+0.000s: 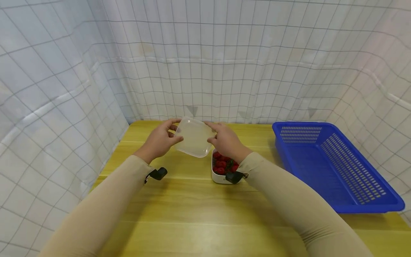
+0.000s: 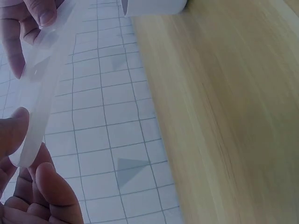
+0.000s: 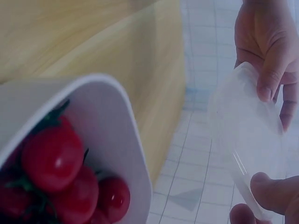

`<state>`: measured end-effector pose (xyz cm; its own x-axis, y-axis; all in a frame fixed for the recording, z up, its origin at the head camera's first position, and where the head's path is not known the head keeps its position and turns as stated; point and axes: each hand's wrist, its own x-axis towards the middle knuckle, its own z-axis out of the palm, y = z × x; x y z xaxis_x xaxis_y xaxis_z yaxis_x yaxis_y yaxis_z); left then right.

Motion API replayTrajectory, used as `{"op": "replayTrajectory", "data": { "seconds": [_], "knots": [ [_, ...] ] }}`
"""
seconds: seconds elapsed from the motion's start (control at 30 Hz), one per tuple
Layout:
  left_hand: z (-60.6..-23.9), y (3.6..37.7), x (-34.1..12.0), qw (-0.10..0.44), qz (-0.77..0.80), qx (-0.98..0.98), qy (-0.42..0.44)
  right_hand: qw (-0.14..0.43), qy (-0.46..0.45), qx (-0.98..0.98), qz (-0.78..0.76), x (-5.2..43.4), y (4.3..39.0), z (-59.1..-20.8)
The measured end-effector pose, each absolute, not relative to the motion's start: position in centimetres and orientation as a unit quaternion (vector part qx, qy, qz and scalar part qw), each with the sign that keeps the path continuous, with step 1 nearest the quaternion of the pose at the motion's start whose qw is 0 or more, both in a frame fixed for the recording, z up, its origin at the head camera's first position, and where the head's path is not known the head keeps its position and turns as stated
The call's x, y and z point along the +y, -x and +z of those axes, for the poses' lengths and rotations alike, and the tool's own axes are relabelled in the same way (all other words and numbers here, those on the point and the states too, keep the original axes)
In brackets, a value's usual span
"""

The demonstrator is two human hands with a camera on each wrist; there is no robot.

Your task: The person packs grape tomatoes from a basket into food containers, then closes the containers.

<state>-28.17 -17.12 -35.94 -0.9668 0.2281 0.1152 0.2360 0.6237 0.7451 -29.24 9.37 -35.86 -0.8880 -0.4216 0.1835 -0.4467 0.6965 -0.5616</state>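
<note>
A translucent, rounded-square plastic lid is held up tilted above the table. My left hand pinches its left edge between thumb and fingers. On the opposite side, my right hand grips the lid's right edge, as the right wrist view also shows. Just below the right hand stands a white container, partly hidden by the hand and wrist. It holds several red cherry tomatoes with green stems. The lid is apart from the container, up and to its left.
A large blue plastic basket with slotted sides stands on the right of the yellow wooden table. White gridded sheeting encloses the back and both sides. Small black devices are strapped to both wrists.
</note>
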Motion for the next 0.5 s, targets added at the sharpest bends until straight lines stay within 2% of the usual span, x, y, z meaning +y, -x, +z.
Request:
{"op": "replayTrajectory", "data": {
  "seconds": [0.5],
  "knots": [
    [-34.5,29.3,-14.0,0.008,-0.411,-0.895,0.171,0.054,-0.214,-0.922,0.318,12.6,29.8,-35.2]
  ]
}}
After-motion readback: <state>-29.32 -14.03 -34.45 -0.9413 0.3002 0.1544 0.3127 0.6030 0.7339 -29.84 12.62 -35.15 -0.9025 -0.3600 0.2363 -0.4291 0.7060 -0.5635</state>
